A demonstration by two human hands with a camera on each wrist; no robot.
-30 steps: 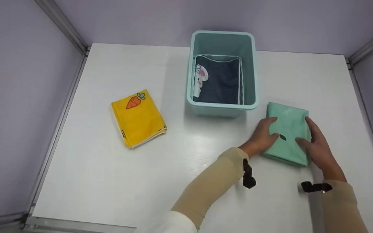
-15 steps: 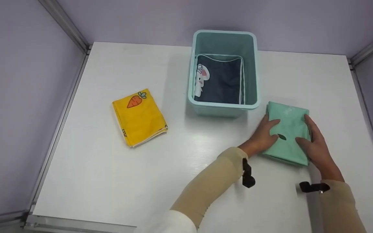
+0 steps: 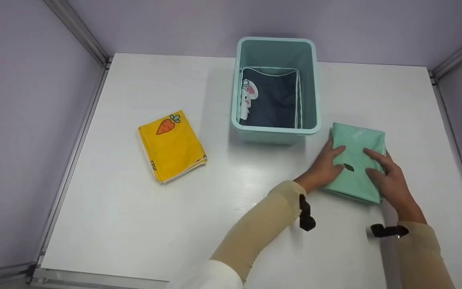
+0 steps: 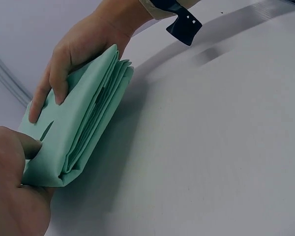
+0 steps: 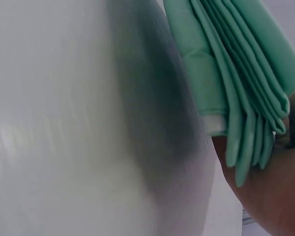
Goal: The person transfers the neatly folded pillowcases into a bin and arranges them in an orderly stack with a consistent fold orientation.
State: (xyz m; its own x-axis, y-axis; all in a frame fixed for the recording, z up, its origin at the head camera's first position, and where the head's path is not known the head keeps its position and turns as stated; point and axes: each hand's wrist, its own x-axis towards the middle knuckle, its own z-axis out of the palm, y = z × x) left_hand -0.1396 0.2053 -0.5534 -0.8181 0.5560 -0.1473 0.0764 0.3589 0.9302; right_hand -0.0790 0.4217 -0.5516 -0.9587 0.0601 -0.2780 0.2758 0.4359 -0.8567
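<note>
A folded mint-green cloth, with a dark leaf shape on its top face, lies between both hands at the right of the table. My left hand grips its left side, thumb on top and other fingers partly hidden beneath. Along the opposite side, my right hand holds the cloth with thumb and a finger on the upper face. Stacked layers show at the edge of the green cloth in the left wrist view. Seen from the right wrist, the cloth has loose folded ends beside the palm.
A light teal bin stands at the back middle, holding a folded navy cloth with a white rabbit print. On the left of the white table lies a folded yellow cloth with a carrot print. Pale purple walls surround the table.
The green cloth's far edge has shifted slightly up in the head view. A finger of my right hand has moved from the side onto its top. My left hand keeps its grip.
</note>
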